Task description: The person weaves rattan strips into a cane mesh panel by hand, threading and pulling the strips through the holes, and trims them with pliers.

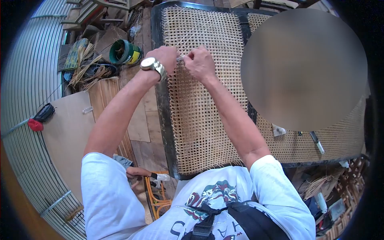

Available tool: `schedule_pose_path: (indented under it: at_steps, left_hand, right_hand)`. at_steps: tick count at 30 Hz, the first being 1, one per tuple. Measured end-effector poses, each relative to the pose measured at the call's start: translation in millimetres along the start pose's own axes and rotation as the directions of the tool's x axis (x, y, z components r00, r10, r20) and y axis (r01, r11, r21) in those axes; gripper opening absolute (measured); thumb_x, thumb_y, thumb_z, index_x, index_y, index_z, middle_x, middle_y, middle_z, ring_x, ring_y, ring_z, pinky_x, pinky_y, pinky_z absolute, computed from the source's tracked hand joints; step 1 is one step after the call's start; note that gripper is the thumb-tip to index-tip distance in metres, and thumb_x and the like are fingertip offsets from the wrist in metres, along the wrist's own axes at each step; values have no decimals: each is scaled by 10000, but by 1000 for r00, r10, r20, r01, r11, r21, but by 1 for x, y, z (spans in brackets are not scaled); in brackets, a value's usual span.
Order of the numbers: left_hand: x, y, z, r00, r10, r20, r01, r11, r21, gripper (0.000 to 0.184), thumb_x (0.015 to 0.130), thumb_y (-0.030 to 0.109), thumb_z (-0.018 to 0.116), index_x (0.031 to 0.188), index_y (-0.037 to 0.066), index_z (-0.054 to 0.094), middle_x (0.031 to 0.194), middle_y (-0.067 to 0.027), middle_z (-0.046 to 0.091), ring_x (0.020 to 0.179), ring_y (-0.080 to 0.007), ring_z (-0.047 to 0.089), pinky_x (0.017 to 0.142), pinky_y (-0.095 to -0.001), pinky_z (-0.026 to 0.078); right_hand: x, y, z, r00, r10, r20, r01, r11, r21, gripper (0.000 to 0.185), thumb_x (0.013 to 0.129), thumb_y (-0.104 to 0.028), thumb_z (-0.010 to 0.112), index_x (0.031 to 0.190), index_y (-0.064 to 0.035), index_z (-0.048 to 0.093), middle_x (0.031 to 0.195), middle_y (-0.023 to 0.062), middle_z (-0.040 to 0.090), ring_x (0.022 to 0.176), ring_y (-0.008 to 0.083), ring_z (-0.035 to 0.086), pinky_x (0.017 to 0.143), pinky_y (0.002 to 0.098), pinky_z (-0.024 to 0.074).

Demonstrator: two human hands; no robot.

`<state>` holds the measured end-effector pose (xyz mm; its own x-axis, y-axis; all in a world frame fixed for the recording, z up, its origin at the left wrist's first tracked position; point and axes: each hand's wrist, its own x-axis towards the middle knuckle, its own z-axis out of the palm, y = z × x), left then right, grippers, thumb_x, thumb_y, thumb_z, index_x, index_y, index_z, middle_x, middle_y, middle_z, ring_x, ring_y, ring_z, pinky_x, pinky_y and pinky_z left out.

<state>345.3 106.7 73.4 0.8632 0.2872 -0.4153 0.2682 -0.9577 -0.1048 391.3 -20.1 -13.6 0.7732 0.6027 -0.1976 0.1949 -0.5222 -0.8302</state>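
Both my hands are over the upper left part of a woven cane panel point(204, 116) set in a black frame point(165, 108). My left hand point(165, 58), with a metal watch point(149, 64) on its wrist, has its fingers curled near the panel's left edge. Close beside it, my right hand point(198, 64) is closed in a pinch. A small, pale, shiny thing point(180, 59) shows between the two hands, too small to name. Loose cane ends stick out along the panel's left edge.
Left of the frame stands a green bucket point(126, 53) near cane scraps point(86, 60). A knife point(318, 143) and a white scrap point(279, 130) lie on the right panel. Another person's hand point(139, 172) is at the lower left, near orange cords point(154, 196). A blurred disc covers the upper right.
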Motion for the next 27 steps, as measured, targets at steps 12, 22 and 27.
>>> schedule_pose_path:
  at_steps: [12, 22, 27]
  left_hand:
    - [5, -112, -68, 877, -147, -457, 216, 971, 101, 347, 988, 439, 572, 1025, 108, 672, 905, -192, 716, 863, -409, 693, 712, -512, 531]
    - [-19, -71, -27, 980, -156, -122, 139, 980, -142, 308, 993, 389, 551, 1074, 128, 692, 956, -188, 724, 904, -405, 689, 775, -501, 537]
    - [-5, -37, -15, 995, -88, -40, 86, 995, -44, 317, 976, 395, 556, 1044, 131, 719, 953, -149, 736, 909, -374, 696, 783, -474, 554]
  right_hand:
    - [-25, -9, 7, 976, -107, -192, 93, 992, -83, 202, 887, -215, 678, 1029, -80, 727, 1064, 135, 597, 981, 281, 607, 842, 421, 533]
    - [12, -15, 15, 970, -192, -147, 242, 795, 556, 84, 913, -179, 704, 941, -102, 720, 868, 66, 681, 776, 186, 638, 717, 356, 521]
    - [14, 1, -5, 993, 80, -83, -32, 883, 468, 207, 939, -280, 712, 869, -86, 725, 706, -20, 652, 614, 69, 551, 567, 277, 462]
